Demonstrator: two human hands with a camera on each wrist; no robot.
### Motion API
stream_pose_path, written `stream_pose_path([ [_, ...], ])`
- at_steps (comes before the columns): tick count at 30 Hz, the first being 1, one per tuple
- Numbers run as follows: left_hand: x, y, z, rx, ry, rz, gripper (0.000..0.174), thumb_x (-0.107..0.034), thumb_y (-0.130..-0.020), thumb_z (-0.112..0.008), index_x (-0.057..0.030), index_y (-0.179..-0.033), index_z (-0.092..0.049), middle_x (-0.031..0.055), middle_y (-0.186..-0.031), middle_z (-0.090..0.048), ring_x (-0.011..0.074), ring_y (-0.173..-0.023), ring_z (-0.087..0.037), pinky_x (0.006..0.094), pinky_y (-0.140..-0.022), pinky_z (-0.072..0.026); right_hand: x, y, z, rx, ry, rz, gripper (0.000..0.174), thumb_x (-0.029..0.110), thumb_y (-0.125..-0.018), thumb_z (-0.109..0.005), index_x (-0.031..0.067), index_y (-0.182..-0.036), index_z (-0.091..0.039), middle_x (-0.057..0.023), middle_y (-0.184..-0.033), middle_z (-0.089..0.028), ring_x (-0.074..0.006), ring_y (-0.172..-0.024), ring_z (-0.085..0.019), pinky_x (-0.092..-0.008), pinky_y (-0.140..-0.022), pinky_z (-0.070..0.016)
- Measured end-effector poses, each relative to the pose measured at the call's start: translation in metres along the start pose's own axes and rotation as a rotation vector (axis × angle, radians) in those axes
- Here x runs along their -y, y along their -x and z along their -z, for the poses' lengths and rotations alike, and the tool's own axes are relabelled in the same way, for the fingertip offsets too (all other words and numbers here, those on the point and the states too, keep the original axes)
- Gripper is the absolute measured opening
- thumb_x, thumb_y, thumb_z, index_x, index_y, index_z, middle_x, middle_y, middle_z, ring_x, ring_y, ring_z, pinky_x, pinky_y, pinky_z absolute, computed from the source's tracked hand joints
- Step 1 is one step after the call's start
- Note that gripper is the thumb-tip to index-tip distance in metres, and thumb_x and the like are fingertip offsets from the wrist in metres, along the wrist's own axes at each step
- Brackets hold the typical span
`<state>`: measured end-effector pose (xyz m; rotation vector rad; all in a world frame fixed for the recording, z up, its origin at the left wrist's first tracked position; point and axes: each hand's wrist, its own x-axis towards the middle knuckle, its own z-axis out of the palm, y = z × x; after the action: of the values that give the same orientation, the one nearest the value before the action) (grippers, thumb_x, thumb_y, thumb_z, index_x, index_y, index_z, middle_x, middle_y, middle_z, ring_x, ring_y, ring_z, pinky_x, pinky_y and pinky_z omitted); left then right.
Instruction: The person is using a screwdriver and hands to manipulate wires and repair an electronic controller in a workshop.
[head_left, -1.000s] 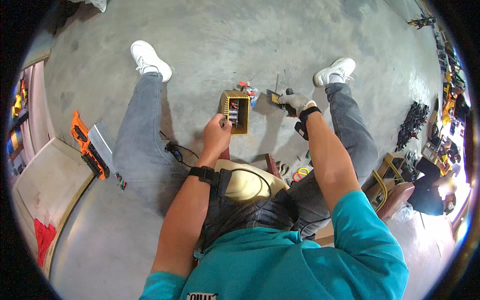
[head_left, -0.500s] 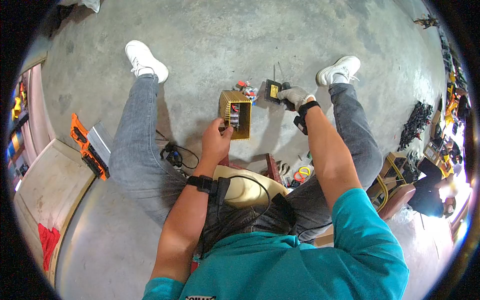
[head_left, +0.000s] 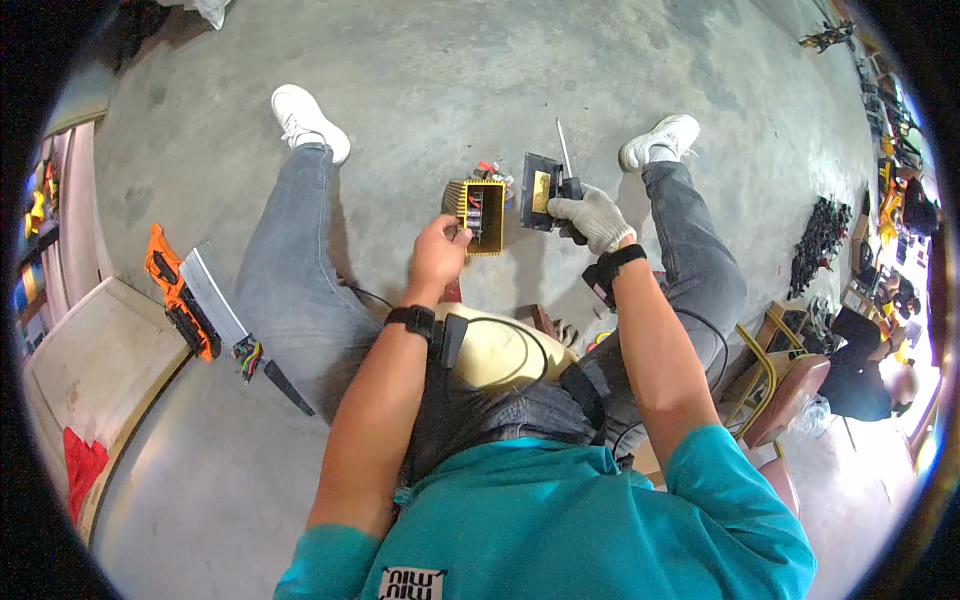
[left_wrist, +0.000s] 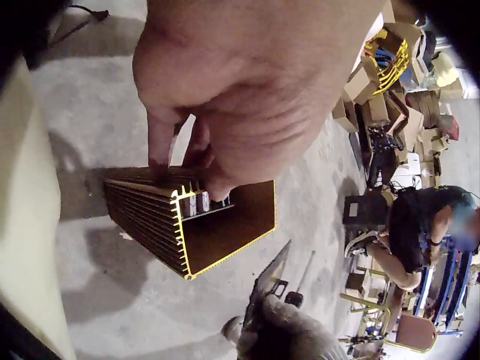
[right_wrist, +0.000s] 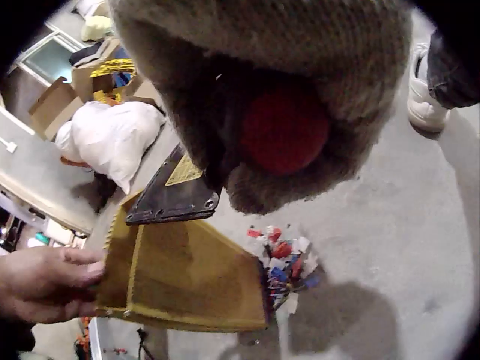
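A gold ribbed metal housing [head_left: 487, 240], hollow and open at the near end, shows a board with components inside. My bare left hand [head_left: 438, 258] pinches its left wall, thumb at the open end, as the left wrist view [left_wrist: 225, 90] also shows. My gloved right hand [head_left: 598, 220] grips a black plate with a yellow label [head_left: 540, 195] together with a screwdriver [head_left: 564, 150], its shaft pointing away from me. In the right wrist view a round red end [right_wrist: 285, 127] shows inside the curled glove [right_wrist: 300, 45]. Plate and housing are apart.
Red, white and blue connectors [right_wrist: 285, 262] bunch at the housing's far end. A cream seat [head_left: 490, 350] lies between my legs. Orange tool-like pieces [head_left: 170, 285] and a grey metal bar [head_left: 212, 295] are at the left. Another person [left_wrist: 427, 232] sits among boxes and chairs.
The right hand has moved a little toward me, and the plate has turned more upright, with the screwdriver shaft now plainly visible. The left hand keeps its hold on the housing.
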<state>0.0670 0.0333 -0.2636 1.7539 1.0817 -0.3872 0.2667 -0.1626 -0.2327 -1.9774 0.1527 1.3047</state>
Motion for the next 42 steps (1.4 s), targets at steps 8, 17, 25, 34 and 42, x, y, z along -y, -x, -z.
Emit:
stream_pose_path([
  [8, -0.005, 0.004, 0.006, -0.048, 0.035, -0.066, 0.039, -0.02, -0.091, -0.075, 0.0023, -0.122, -0.069, 0.0227, -0.113, -0.073, 0.0341, -0.105, -0.071, 0.0395, -0.091, -0.0539, 0.01, 0.066, -0.042, 0.02, -0.04, 0.118, 0.029, 0.027, -0.087, -0.076, 0.0037, -0.102, -0.069, -0.003, -0.075, -0.067, -0.0091, -0.055, -0.059, -0.025, -0.046, -0.0443],
  [17, -0.004, 0.007, -0.007, 0.008, 0.022, -0.07, 0.035, -0.02, -0.088, -0.076, -0.0029, -0.118, -0.071, 0.0221, -0.117, -0.071, 0.039, -0.113, -0.067, 0.0449, -0.098, -0.0518, 0.003, 0.062, -0.065, -0.029, 0.096, 0.169, 0.035, 0.026, -0.086, -0.071, -0.0002, -0.11, -0.07, -0.0048, -0.082, -0.07, -0.012, -0.066, -0.063, -0.0284, -0.059, -0.0536],
  [25, -0.014, 0.012, -0.018, 0.045, 0.006, -0.048, 0.04, -0.025, -0.087, -0.078, -0.0067, -0.121, -0.07, 0.0182, -0.119, -0.071, 0.0365, -0.117, -0.065, 0.046, -0.1, -0.0501, -0.013, 0.047, -0.066, -0.02, 0.064, 0.157, 0.023, 0.023, -0.087, -0.072, 0.006, -0.103, -0.07, -0.0003, -0.079, -0.068, -0.0085, -0.06, -0.058, -0.0261, -0.053, -0.0479],
  [34, -0.023, 0.021, -0.012, 0.041, 0.059, -0.057, 0.038, -0.022, -0.087, -0.079, -0.0049, -0.12, -0.071, 0.0199, -0.116, -0.071, 0.0371, -0.113, -0.067, 0.0452, -0.097, -0.0515, -0.025, 0.037, -0.063, -0.014, 0.048, 0.137, 0.022, 0.023, -0.092, -0.074, 0.0079, -0.107, -0.07, -0.0006, -0.082, -0.07, -0.0081, -0.06, -0.057, -0.0234, -0.051, -0.0442],
  [42, -0.02, 0.017, -0.02, 0.107, 0.054, -0.108, 0.03, -0.018, -0.087, -0.076, -0.0025, -0.112, -0.071, 0.0224, -0.114, -0.07, 0.0401, -0.113, -0.065, 0.0469, -0.095, -0.0511, -0.027, 0.037, -0.063, -0.013, 0.034, 0.143, 0.032, 0.028, -0.087, -0.073, 0.0058, -0.11, -0.071, -0.0014, -0.081, -0.07, -0.0094, -0.061, -0.06, -0.0253, -0.054, -0.0479],
])
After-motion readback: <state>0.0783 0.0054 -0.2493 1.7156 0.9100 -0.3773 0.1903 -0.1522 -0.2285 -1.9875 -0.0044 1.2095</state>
